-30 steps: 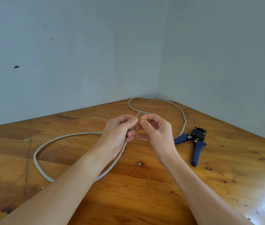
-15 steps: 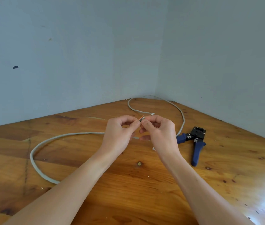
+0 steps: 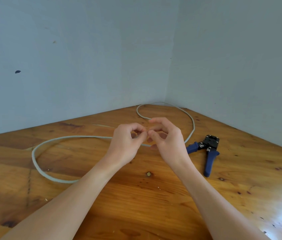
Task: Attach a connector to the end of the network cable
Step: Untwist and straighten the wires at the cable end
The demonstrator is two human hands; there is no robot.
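A grey network cable (image 3: 35, 158) lies in big loops on the wooden table (image 3: 136, 205). My left hand (image 3: 128, 142) and my right hand (image 3: 168, 137) meet fingertip to fingertip above the middle of the table. Thumb and forefinger of my left hand pinch the cable's end. My right thumb and curled fingers close on the same spot from the right. The stripped wire tips are almost wholly hidden between the fingertips. I cannot make out a connector.
A crimping tool (image 3: 208, 149) with blue handles and a black head lies on the table just right of my right hand. Two pale blue walls meet in a corner behind the table's far edge, where the cable loops.
Both hands dropped slightly and turned inward. The coloured wire tips that stuck up between the fingertips are now covered. The cable loop on the left shifted a little.
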